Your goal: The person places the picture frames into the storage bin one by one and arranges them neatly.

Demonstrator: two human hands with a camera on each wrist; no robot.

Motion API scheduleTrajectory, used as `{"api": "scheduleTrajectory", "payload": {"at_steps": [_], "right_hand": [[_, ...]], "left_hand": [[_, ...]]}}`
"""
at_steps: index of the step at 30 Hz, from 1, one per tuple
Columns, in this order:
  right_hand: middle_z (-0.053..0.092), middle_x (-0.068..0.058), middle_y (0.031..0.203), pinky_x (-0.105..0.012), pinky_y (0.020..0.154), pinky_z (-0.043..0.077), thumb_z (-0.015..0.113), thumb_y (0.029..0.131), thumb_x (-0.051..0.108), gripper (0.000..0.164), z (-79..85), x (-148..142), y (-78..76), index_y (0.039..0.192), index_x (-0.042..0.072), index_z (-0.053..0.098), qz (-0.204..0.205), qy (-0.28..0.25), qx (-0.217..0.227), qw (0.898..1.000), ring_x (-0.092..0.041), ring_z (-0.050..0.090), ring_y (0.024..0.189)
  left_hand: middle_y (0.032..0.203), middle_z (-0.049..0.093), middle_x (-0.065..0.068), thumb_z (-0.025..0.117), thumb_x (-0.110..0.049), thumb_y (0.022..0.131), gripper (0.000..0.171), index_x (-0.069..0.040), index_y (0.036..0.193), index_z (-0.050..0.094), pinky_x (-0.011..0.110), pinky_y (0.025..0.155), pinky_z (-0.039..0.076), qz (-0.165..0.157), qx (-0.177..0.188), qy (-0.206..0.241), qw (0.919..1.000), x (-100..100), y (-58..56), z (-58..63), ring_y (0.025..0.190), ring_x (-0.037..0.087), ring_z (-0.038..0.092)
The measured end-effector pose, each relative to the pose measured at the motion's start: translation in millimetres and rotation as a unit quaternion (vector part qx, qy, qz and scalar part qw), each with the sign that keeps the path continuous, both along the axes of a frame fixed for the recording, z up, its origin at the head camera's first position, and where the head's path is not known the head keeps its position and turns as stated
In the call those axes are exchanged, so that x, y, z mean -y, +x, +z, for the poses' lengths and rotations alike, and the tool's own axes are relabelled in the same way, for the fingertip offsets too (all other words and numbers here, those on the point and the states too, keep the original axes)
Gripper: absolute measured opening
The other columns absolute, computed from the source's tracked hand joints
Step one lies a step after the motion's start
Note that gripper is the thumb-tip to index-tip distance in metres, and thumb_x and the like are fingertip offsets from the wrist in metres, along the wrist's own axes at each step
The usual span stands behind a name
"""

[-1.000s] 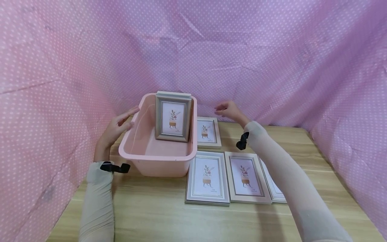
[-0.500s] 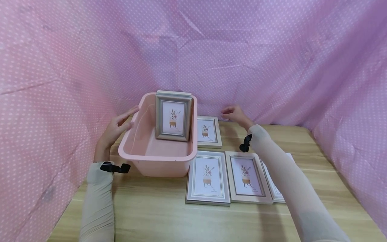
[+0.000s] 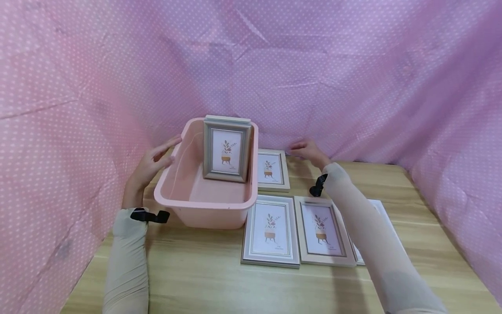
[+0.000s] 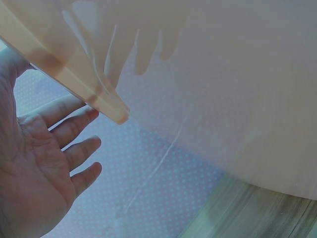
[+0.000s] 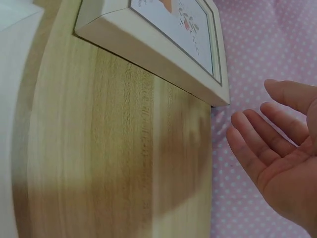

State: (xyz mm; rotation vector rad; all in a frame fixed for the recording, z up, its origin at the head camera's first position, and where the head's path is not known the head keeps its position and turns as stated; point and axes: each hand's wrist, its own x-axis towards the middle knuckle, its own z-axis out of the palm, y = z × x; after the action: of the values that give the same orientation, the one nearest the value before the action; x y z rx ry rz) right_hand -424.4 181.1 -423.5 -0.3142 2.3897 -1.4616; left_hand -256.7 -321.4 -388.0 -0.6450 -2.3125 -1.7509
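My left hand (image 3: 147, 168) is at the left rim of a pink plastic basin (image 3: 208, 217). In the left wrist view its fingers (image 4: 74, 126) are spread and loosely straight, the upper ones touching the rim (image 4: 106, 106) from outside. Inside the basin, a silver-grey picture frame (image 3: 207, 150) leans upright against the right wall, with a pale frame edge (image 3: 227, 118) showing behind it. My right hand (image 3: 310, 152) hovers with relaxed fingers, holding nothing, just right of a cream picture frame (image 3: 285, 174) lying flat. The right wrist view shows a gap between that hand (image 5: 282, 144) and the frame (image 5: 148, 47).
Nearer me on the wooden table (image 3: 196, 270) lie a silver-white frame (image 3: 249, 235), a cream frame (image 3: 347, 248) and a white frame (image 3: 388, 220) partly behind my right forearm. A pink dotted cloth (image 3: 274, 78) hangs around the back and sides.
My right hand has shifted right and slightly down, away from the basin. The left hand stays at the rim. The frames and basin lie as before, with a slight camera shift.
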Motion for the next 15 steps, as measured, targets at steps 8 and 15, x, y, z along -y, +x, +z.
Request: {"api": "scheduleTrajectory", "payload": {"at_steps": [8,15], "right_hand": [[0.055,-0.035,0.141,-0.054,0.106,0.05,0.059,0.102,0.007,0.045,-11.9,5,-1.5,0.141,-0.013,0.05,-0.018,-0.024,0.062,0.998,-0.037,0.065,0.112],[0.051,-0.029,0.148,-0.052,0.112,0.045,0.059,0.102,0.009,0.047,-18.1,12,-8.6,0.144,-0.009,0.049,-0.031,-0.031,0.091,0.995,-0.042,0.053,0.133]], "left_hand": [[0.163,0.036,0.016,0.053,-0.001,0.1,0.051,0.004,0.15,0.045,0.039,0.129,0.018,0.001,0.011,-0.003,0.9999,1,-1.9,-2.9,0.157,0.023,0.024],[0.164,0.034,0.017,0.053,-0.001,0.1,0.051,0.004,0.15,0.045,0.049,0.129,0.015,0.002,0.017,0.001,0.9999,1,-1.4,-2.4,0.157,0.026,0.022]]}}
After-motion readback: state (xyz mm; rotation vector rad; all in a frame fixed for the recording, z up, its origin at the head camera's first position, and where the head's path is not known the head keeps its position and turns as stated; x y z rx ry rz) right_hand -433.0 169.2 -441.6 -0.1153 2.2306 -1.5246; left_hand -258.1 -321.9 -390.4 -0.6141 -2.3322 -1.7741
